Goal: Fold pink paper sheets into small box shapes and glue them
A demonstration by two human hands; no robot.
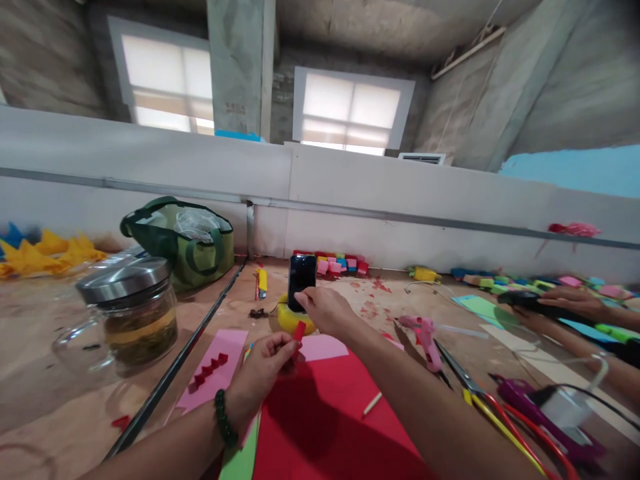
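Between the thumb and fingers of my left hand (274,363) is a small folded strip of red paper (299,331). My right hand (330,308) reaches across to a dark-screened phone (303,275), a finger stretched out at its lower edge; the other fingers are mostly hidden. The phone stands upright on a round yellow base (287,319). Below both hands lies a large red sheet (320,413), with a white stick (372,405) on it. Left of my left hand, several small folded red pieces (210,371) rest on a pink sheet (227,343).
At left stand a lidded glass jar (137,327) and a green bag (200,250). Large scissors (473,387), a pink glue gun (425,337) and a purple tool (537,413) lie at right. Another person's hands (570,307) hold a black object there.
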